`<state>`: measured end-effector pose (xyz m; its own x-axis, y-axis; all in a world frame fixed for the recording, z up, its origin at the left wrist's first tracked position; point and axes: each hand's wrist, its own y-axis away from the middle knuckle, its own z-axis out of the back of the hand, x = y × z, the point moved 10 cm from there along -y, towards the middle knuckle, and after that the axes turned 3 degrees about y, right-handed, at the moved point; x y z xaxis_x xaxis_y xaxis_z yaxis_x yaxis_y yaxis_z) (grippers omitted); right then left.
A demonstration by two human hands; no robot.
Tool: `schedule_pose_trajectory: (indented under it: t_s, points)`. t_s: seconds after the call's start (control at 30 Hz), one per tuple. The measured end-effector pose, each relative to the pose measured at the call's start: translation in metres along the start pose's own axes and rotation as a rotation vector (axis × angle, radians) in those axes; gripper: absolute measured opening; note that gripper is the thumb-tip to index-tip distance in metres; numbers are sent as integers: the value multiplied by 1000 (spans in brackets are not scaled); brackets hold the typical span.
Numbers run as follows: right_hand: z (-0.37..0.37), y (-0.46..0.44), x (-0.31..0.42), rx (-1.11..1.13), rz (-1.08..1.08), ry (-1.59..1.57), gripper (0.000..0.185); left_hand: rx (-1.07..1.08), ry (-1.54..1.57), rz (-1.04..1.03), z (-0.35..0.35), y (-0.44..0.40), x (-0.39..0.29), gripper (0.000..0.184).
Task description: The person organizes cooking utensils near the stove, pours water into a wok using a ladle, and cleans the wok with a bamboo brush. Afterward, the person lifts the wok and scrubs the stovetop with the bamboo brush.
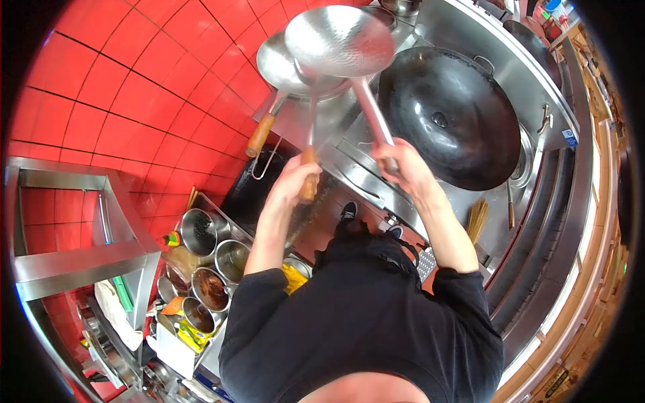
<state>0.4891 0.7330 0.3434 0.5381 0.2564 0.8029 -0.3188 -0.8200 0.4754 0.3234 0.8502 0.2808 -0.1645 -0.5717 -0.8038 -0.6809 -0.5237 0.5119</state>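
Observation:
My right hand (403,164) is closed around the thick metal handle of a wok (339,40) with a dimpled, silvery bowl, raised over the counter. My left hand (293,180) grips a wooden-handled metal tool (311,131). Its thin shaft runs up to the underside of the wok, and I cannot make out its head clearly. Just behind them, a round metal scoop (274,62) with a wooden handle rests over a pot. To the right of my right hand sits a large dark wok (443,114) on the steel range.
A bamboo brush (477,220) stands near my right forearm. Several metal containers with sauces, one a pot of dark sauce (209,289), are at left. A steel frame (80,262) stands beyond them by the red tiled wall (127,87). A perforated metal piece (426,262) shows below.

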Motion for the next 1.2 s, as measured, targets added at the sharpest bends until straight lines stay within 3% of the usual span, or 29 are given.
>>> schedule_pose_trajectory:
  t_s: [0.1,0.23,0.5,0.67,0.87,1.2]
  points:
    - [43,61,9,-55,32,69,20,11,-21,-47,-7,8,-7,26]
    - [110,126,1,-303,22,190,22,-6,-135,-140,-31,37,-24,28]
    - [210,160,-39,-508,-59,67,16,193,-430,-139,-140,48,-37,28]
    - [234,157,-54,-500,-74,49,17,397,-358,59,-213,8,-5,29]
    - [244,142,-60,-461,-47,70,17,457,-504,173,-253,-19,27,29]
    - [251,115,-65,-487,-60,119,31,300,-919,-7,-259,-45,7,34]
